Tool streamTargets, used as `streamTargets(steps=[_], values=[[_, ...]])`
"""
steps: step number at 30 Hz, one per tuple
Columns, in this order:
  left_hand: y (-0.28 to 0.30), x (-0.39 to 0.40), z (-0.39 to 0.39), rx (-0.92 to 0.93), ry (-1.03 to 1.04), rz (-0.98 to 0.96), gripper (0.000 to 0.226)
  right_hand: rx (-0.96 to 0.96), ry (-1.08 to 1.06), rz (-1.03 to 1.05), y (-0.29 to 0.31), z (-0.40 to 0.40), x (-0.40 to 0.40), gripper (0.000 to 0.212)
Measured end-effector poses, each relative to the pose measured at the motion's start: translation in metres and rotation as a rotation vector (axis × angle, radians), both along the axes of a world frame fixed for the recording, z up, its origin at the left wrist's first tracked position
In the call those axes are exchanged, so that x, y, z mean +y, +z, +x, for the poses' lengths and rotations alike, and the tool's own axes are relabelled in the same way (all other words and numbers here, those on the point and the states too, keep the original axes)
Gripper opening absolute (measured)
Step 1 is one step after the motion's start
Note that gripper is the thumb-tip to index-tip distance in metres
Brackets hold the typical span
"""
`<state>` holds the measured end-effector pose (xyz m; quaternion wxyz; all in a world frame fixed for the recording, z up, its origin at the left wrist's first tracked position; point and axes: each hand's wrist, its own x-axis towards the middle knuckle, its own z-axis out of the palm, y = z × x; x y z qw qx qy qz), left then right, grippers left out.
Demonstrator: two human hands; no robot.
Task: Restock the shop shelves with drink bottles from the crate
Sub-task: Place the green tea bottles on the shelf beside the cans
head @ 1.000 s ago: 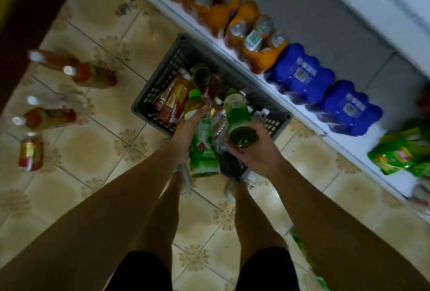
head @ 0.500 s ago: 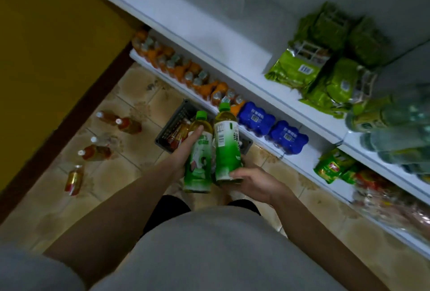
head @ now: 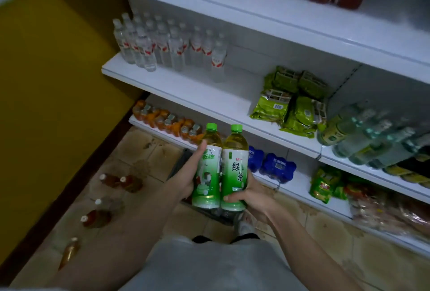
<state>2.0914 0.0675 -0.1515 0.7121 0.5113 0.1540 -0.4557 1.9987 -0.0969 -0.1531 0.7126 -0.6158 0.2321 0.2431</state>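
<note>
Two green-capped tea bottles stand upright side by side in front of me. My left hand grips the left green bottle around its label. The right green bottle is held near its base by my right hand. Both bottles hang in the air below the white middle shelf. The dark crate sits on the floor behind my hands and is mostly hidden by them and the bottles.
Clear water bottles fill the middle shelf's left; green packets lie to the right. Orange drinks and blue packs line the bottom shelf. Several brown bottles lie on the tiled floor at left.
I have risen from the crate with a bottle in each hand. The bottles came up to upright and the view lifted from the floor to the shelves.
</note>
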Motion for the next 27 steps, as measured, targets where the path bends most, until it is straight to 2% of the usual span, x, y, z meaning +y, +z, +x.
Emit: streamTargets(steps=[7, 10, 11, 14, 17, 19, 22, 24, 27], values=[[0.009, 0.003, -0.014, 0.008, -0.048, 0.032, 0.076, -0.053, -0.194, -0.054, 0.013, -0.038, 0.027, 0.086], [0.005, 0.000, -0.022, 0.068, -0.010, 0.008, 0.079, -0.057, -0.323, -0.062, 0.022, -0.048, 0.027, 0.054], [0.005, -0.001, -0.024, 0.084, -0.001, 0.010, 0.081, -0.054, -0.358, -0.065, 0.024, -0.049, 0.026, 0.050], [0.006, -0.008, -0.029, 0.136, 0.005, 0.021, 0.084, -0.051, -0.430, -0.054, 0.022, -0.054, 0.021, 0.063], [0.014, -0.021, -0.030, 0.139, -0.080, 0.030, 0.085, -0.085, -0.515, -0.019, 0.024, -0.057, 0.015, 0.068], [0.023, -0.035, -0.031, 0.096, -0.131, 0.006, 0.086, -0.109, -0.581, 0.043, 0.025, -0.061, 0.006, 0.066], [0.037, -0.059, -0.034, 0.052, -0.153, -0.031, 0.067, -0.116, -0.658, 0.130, 0.027, -0.065, -0.016, 0.057], [0.047, -0.082, -0.041, 0.033, -0.158, -0.035, 0.059, -0.135, -0.671, 0.117, 0.035, -0.072, -0.037, 0.054], [0.065, -0.120, -0.054, -0.010, -0.135, -0.063, 0.062, -0.167, -0.685, 0.057, 0.047, -0.088, -0.073, 0.054]])
